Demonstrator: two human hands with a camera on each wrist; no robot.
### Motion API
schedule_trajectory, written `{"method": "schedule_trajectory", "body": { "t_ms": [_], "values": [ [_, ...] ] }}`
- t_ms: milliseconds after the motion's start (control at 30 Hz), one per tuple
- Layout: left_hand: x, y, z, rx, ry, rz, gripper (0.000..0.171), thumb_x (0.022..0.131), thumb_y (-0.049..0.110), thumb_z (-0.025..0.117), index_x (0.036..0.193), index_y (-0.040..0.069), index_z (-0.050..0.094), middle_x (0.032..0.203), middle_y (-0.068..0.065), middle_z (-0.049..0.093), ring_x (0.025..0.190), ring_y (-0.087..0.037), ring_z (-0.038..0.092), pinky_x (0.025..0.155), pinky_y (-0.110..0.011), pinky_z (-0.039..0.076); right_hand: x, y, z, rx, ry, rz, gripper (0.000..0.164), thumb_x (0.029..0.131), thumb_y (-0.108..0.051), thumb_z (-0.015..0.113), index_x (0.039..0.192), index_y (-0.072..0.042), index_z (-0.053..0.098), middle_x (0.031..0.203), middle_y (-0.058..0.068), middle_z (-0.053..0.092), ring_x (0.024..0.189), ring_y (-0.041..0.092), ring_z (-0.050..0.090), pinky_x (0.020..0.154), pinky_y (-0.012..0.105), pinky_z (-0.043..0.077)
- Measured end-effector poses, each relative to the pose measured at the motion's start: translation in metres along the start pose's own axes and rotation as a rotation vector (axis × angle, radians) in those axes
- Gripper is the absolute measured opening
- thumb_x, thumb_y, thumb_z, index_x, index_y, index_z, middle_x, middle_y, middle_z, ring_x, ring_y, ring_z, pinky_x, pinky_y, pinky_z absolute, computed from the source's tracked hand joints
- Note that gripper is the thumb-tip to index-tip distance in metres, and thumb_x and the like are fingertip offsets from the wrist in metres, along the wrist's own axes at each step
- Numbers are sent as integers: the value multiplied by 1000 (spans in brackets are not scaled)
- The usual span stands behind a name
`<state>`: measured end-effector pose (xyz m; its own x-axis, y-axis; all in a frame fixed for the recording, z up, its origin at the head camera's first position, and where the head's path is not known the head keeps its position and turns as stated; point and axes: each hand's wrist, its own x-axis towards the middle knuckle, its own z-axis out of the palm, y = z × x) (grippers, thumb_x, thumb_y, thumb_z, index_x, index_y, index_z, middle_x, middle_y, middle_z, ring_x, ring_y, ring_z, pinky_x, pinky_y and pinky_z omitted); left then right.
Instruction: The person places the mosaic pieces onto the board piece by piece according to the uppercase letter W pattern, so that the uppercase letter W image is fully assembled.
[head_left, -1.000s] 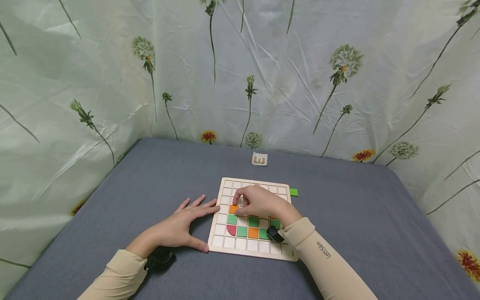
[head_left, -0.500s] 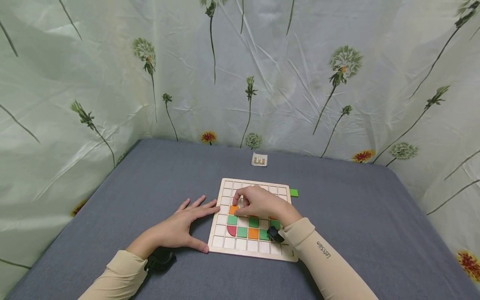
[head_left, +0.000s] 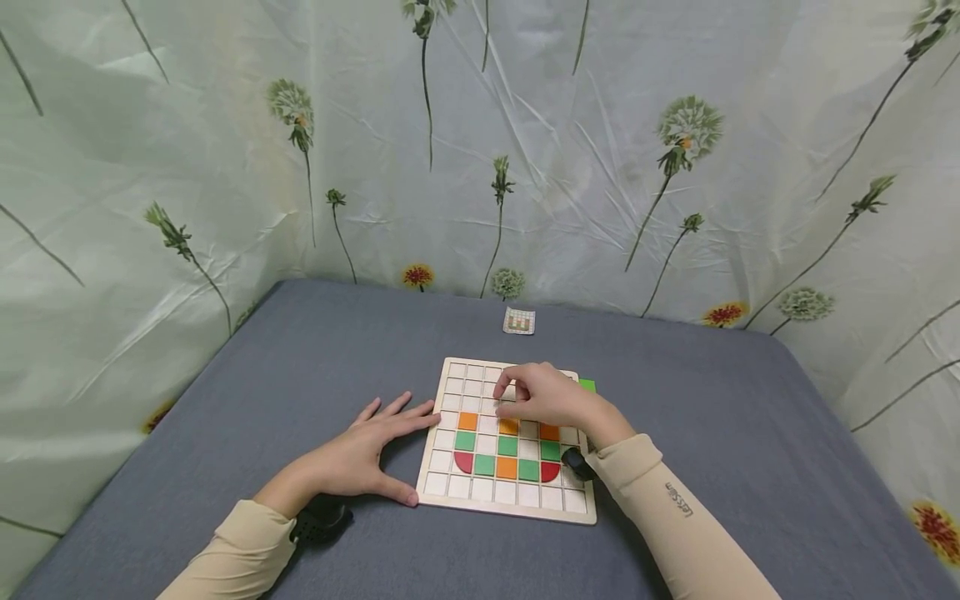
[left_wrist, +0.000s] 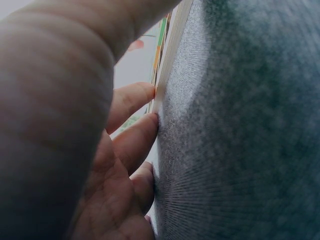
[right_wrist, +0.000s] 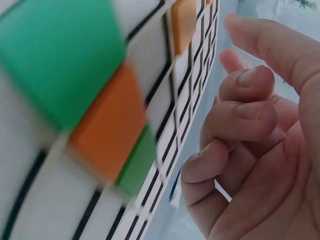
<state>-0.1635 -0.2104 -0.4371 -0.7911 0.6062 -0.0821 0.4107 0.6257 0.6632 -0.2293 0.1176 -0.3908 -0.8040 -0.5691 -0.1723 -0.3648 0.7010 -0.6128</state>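
Note:
A pale wooden grid board (head_left: 501,497) lies on the table with orange, green and red pieces in its cells. My left hand (head_left: 360,450) is spread flat along its left side, with fingertips and thumb at the board's edge. Over the upper middle of the board is my right hand (head_left: 551,396), thumb and index finger apart with nothing between them. Just below its fingertips is an orange square tile (head_left: 508,427). Two red quarter-round pieces, one being the left red piece (head_left: 463,462), end the lowest filled row. Close by in the right wrist view is a green tile (right_wrist: 70,55).
A green square (head_left: 588,386) sticks out beside the board's upper right edge. Behind the board lies a small printed pattern card (head_left: 519,321). The grey cloth-covered table (head_left: 337,333) meets a flower-printed curtain (head_left: 585,167) at its back and sides.
My right hand has moved away from the left orange tile, up and to the right. That tile stays in its cell, and the right red piece shows now. My left hand stays put.

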Motion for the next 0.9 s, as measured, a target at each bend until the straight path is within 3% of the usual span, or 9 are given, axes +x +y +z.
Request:
{"method": "schedule_trajectory", "body": {
  "t_ms": [433, 900],
  "values": [
    [-1, 1, 0, -17, 5, 17, 107, 73, 55, 96, 164, 28, 47, 177, -2, 33, 169, -43, 10, 129, -74, -3, -32, 42, -32, -1, 129, 53, 19, 98, -25, 79, 113, -12, 75, 65, -4, 46, 59, 13, 42, 59, 26, 37],
    [-1, 2, 0, -13, -1, 5, 106, 74, 55, 95, 165, 29, 46, 178, -1, 32, 169, -42, 9, 129, -74, -4, -60, 81, -54, 95, 146, 122, 29, 98, -23, 79, 122, -8, 73, 68, -3, 46, 59, 9, 38, 58, 25, 35]
  ]
}}
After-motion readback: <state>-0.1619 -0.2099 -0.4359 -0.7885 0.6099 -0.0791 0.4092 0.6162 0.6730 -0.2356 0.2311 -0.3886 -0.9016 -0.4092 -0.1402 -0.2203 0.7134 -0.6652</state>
